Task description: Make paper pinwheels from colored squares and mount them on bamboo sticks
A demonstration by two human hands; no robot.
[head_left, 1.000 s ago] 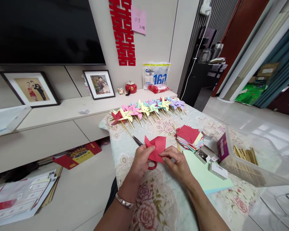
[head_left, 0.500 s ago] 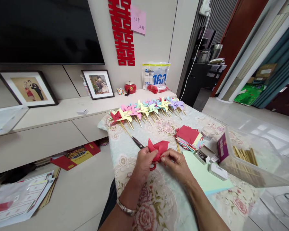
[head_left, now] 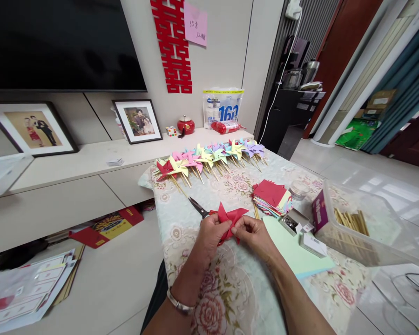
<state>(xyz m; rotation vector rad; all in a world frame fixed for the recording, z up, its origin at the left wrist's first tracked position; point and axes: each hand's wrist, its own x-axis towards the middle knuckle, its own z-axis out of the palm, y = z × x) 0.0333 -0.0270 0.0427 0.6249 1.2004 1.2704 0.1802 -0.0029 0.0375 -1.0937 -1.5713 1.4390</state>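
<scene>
A red paper pinwheel [head_left: 231, 215] with folded points is held between both hands above the flowered tablecloth. My left hand [head_left: 213, 231] pinches it from the left, thumb across the paper. From the right, my right hand [head_left: 250, 231] grips its folded middle with thumb and fingertips. Scissors [head_left: 199, 207] with dark blades and red handles lie on the cloth, partly hidden behind my left hand. Close to my right hand are a stack of cut paper squares [head_left: 269, 194], red on top, and light green paper sheets [head_left: 282, 242].
Finished pinwheels [head_left: 206, 158] on sticks lie in a row along the table's far edge. At the right are a small box of metal fasteners [head_left: 292, 222], a white box [head_left: 313, 245], a round clear container [head_left: 299, 190] and a plastic bin [head_left: 377, 237] with sticks.
Both hands have shifted the red paper slightly; another point now stands folded, and my right fingers press nearer its middle. The view has moved a little.
</scene>
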